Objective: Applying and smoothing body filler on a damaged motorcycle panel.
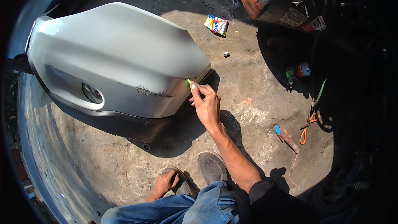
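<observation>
A silver car bumper point(124, 54) with a dark lower edge lies on the ground at the left. Across its side runs a torn, scraped crack point(149, 91). My right hand point(207, 103) reaches to the bumper's right corner, thumb and fingers pinched on a small bright green piece point(190, 82) that touches the surface there. What kind of thing the piece is, I cannot make out. Low in the view, my left hand point(168, 181) rests over my left shoe point(185, 187) with its fingers curled; whether anything is in them is hidden.
A rusty tank point(265, 0) stands at the far right. On the concrete lie a colourful packet point(217, 25), a red can point(303, 69), orange-handled scissors point(307, 128) and a blue-tipped flat tool point(286, 138). My right shoe point(212, 167) stands near the bumper.
</observation>
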The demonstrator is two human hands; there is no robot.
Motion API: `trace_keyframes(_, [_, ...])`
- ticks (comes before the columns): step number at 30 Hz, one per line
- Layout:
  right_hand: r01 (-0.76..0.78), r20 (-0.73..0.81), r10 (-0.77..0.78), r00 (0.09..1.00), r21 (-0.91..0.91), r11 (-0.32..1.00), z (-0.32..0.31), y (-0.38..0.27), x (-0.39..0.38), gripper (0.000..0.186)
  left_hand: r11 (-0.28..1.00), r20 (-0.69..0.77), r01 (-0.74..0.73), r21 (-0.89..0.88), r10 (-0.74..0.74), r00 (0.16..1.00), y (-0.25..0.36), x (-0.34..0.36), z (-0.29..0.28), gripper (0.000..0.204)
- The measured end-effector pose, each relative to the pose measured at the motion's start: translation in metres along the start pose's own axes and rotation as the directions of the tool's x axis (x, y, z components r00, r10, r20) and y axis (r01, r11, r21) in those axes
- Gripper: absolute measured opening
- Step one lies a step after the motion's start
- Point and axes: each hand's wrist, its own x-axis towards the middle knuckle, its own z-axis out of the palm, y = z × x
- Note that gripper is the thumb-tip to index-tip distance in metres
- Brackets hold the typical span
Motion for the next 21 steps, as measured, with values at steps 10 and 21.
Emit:
trace_keyframes(10, [-0.054,-0.066,0.053,0.996,-0.013,0.998,-0.011,0.015,0.013,0.037,1.0,-0.006,-0.006,-0.006,0.006,1.0,0.003,0.002,-0.002,0.019])
trace_keyframes(21, [0.062,0.135,-0.063,0.989,0.01,0.998,-0.008,0.009,-0.003,0.034,1.0,-0.002,0.004,0.014,-0.004,1.0,0.001,0.0,0.0,0.02])
